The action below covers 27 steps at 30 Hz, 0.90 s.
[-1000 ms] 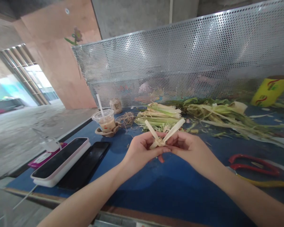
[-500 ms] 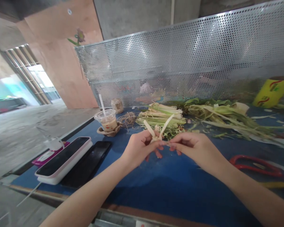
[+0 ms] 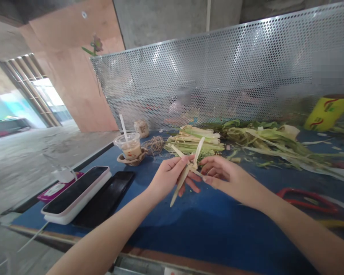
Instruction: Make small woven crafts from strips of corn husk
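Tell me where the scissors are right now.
In the head view the red scissors lie on the blue table at the far right, just beyond the right forearm and nearer than the husk pile.

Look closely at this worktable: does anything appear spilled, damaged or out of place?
Nothing looks spilled or broken. Leaf scraps litter the blue table beside the husk pile, and the drink cup stands upright.

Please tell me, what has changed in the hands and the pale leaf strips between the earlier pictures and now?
The woven leaf strips were turned in the fingers: one strip end, which pointed up before, now hangs down and to the left below the left hand. The right hand has opened a little but still pinches the knot. Both hands keep their hold above the blue table. The cup, the phones and the red scissors stayed in place.
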### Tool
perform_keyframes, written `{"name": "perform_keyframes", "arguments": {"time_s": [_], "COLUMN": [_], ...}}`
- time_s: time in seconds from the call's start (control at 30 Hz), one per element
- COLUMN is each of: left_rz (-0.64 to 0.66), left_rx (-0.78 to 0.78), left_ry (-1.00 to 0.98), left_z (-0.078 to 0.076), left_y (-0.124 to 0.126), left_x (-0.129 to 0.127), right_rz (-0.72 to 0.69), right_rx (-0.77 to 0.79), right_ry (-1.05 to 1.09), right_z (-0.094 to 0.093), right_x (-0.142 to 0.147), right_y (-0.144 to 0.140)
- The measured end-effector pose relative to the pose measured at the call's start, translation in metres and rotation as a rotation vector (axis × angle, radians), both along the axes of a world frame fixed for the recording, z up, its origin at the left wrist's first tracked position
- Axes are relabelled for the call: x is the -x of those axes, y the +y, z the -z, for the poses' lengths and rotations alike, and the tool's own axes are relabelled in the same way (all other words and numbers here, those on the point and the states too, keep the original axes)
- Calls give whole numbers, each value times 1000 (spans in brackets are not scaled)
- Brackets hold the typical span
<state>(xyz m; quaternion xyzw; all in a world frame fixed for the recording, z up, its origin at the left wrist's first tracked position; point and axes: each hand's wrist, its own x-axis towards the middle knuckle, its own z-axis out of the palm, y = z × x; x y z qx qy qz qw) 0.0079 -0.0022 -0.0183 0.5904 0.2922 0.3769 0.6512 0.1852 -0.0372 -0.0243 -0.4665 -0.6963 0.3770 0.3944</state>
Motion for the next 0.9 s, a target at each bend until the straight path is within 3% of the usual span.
{"name": "perform_keyframes", "arguments": {"time_s": [0.2, 0.37, 0.57, 0.67, 0.9], "left_rz": [101, 171, -150, -195, -191], "left_rx": [1, 3, -250, -350, -145], "left_ry": [10, 121, 291, 319, 189], "left_z": [4, 5, 2, 3, -4], "left_y": [-8, -9, -14, -17, 0], "left_x": [-7, -8, -4, -3, 1], "right_rz": [-41, 2, 68, 51, -67], "right_rx": [-48, -38, -81, -28, 115], "right_ry": [258, 226, 279, 360, 280], "right_z": [13, 22, 21, 20, 19], "right_x": [16, 21, 20, 22, 18], "right_y": [4, 5, 4, 2, 4]}}
